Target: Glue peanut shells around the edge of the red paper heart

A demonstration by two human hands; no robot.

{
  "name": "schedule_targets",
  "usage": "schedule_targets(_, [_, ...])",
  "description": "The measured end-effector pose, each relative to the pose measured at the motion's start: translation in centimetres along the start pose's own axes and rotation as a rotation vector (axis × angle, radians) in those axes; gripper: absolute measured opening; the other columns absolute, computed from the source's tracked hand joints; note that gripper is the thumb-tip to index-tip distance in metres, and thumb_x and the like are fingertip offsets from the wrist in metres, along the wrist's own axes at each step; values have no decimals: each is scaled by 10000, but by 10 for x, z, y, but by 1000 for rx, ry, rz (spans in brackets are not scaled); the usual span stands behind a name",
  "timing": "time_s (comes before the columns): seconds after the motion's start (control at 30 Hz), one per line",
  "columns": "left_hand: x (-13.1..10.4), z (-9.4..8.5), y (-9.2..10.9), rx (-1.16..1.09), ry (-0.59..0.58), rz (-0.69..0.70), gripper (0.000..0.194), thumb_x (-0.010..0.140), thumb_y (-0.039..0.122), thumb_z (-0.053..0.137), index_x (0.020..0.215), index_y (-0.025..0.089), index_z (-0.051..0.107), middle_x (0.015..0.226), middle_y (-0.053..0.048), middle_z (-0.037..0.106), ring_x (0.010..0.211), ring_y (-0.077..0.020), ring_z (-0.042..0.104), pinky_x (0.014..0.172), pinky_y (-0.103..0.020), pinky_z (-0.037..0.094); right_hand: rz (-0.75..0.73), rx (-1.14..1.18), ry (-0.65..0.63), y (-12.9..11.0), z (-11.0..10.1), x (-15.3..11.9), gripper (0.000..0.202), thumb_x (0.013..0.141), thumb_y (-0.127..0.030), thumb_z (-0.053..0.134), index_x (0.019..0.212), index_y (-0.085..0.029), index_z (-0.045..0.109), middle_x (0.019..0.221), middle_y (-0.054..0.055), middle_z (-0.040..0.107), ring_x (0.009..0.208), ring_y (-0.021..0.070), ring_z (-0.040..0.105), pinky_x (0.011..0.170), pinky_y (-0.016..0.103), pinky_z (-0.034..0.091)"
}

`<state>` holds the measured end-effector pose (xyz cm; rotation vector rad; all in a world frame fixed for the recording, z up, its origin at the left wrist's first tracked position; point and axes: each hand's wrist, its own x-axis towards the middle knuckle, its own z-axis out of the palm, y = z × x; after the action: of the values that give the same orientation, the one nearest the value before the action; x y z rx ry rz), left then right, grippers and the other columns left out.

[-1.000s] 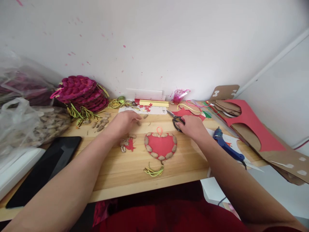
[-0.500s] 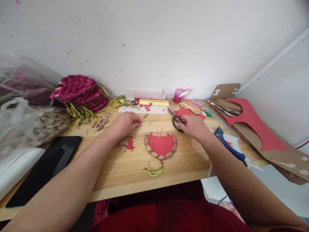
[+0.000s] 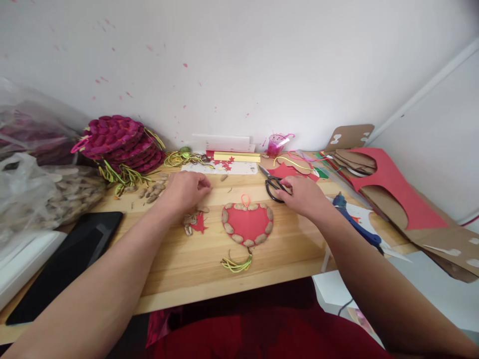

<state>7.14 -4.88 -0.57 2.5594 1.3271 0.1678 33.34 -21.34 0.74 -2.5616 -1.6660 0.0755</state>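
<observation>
A red heart [image 3: 247, 223] edged with peanuts lies flat mid-table, with a pink loop [image 3: 245, 200] at its top and a yellow-green tassel [image 3: 237, 263] at its tip. To its upper right, my right hand [image 3: 302, 194] has its fingers closed on the handles of black scissors [image 3: 275, 186], blades pointing up and left on the table. My left hand [image 3: 187, 190] is over the table left of the heart, fingers curled together; what they hold, if anything, is hidden. Just below it lie peanut shells and a red paper scrap [image 3: 199, 223].
Left are loose peanuts [image 3: 155, 189], purple peanut discs [image 3: 119, 142], a bag of peanuts [image 3: 73, 194] and a black tablet [image 3: 67, 264]. Small red stars and a yellow ruler [image 3: 236, 157] lie behind. Right are a blue glue gun [image 3: 357, 227] and red card [image 3: 406, 187].
My left hand has drawn slightly left, its fingers more closed. My right hand stays at the scissors. The whole view has shifted a little.
</observation>
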Motion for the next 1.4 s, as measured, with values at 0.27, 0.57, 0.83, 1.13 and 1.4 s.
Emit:
schedule_targets(0.27, [0,-1,-3,13,43,29,200,828,297,657,919,254,829,898,-46,811,843,-260,720,843,-353,514,22,-12,-43,3,5,7,233,929,-343,637,1048,-161,723,1042,128,789,951,302,708,754,361,452])
schedule_targets(0.57, [1,1,-10,-15,71,66,189,805,310,659,859,260,833,841,-50,811,780,-266,718,801,-364,523,21,-28,-33,6,10,11,235,908,-273,633,1084,-149,726,1068,149,778,1014,326,709,817,378,481])
schedule_targets(0.83, [0,0,-8,9,64,55,177,816,298,660,853,267,830,847,-52,808,820,-288,727,841,-384,516,30,-38,-33,5,10,12,244,914,-280,628,1088,-135,719,1076,156,778,1015,331,712,804,373,484])
schedule_targets(1.13, [1,0,-9,-9,91,87,220,831,317,632,900,270,836,872,-47,817,799,-256,724,781,-341,517,27,-25,-15,5,10,12,218,904,-273,632,1059,-148,719,1059,156,778,1005,334,714,810,380,492])
schedule_targets(1.4, [0,2,-5,47,104,143,184,805,271,646,833,262,827,863,-61,812,779,-259,712,783,-354,518,26,-7,-6,6,12,12,206,906,-269,645,1066,-161,715,1051,152,777,1006,330,714,811,384,496])
